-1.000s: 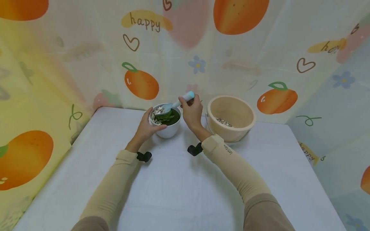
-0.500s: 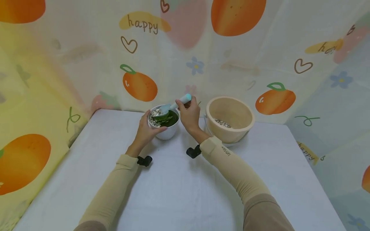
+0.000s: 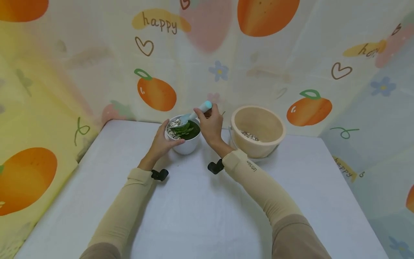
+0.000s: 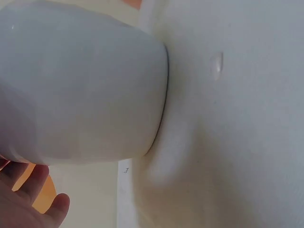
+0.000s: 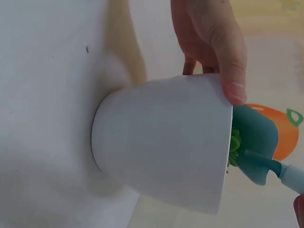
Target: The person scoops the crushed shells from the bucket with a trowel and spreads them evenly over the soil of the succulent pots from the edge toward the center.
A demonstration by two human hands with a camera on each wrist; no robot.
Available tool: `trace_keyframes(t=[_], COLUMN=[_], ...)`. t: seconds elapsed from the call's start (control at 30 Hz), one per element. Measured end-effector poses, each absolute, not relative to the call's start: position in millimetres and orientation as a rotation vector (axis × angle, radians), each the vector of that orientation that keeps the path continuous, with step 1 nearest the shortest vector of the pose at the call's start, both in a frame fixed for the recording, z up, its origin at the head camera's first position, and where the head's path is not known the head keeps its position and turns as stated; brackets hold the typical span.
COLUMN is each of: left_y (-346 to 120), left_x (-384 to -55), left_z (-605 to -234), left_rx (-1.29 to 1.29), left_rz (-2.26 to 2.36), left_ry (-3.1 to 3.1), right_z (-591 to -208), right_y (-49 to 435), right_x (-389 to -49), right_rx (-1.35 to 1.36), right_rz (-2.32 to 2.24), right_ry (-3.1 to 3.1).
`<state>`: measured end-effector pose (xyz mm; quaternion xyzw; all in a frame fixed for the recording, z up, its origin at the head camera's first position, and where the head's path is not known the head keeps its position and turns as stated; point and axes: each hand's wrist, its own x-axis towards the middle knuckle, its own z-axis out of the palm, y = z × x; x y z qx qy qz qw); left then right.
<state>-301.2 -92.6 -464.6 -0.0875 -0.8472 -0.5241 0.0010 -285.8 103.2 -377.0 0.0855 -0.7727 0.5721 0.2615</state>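
Left hand [image 3: 160,142] grips pot [image 3: 185,147], right hand [image 3: 211,128] pinches scoop [image 3: 194,115]; pebbles [image 3: 171,133] cover left fingers' side (the right's looks undone)!

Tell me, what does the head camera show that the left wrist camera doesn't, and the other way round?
Only the head view shows the beige bucket with pebbles inside, the trowel and the green succulent.

Only the left wrist view makes out a thin dark line along the base of the white pot.

Both show that pot, the left hand at its side, and the white tablecloth.
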Motion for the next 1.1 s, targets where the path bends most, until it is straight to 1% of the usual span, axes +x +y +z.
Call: trace_keyframes(t=[0.4, 0.57, 0.93, 1.1], left_y=[-83, -80, -95, -97], left_x=[-292, -288, -304, -306], left_z=[-468, -468, -465, -466], left_rx=[-0.197, -0.213, -0.304, -0.293], left_rz=[-1.606, -1.544, -1.625, -1.671], left_ry=[-2.578, -2.539, -2.652, -2.662], right_z=[-370, -372, -372, -373], right_y=[101, 101, 103, 102], right_x=[-283, -284, -284, -285], right_rx=[0.273, 0.26, 0.233, 0.25], right_rz=[1.508, 1.522, 1.542, 1.55], right_ry=[-2.061, -2.07, -2.082, -2.084])
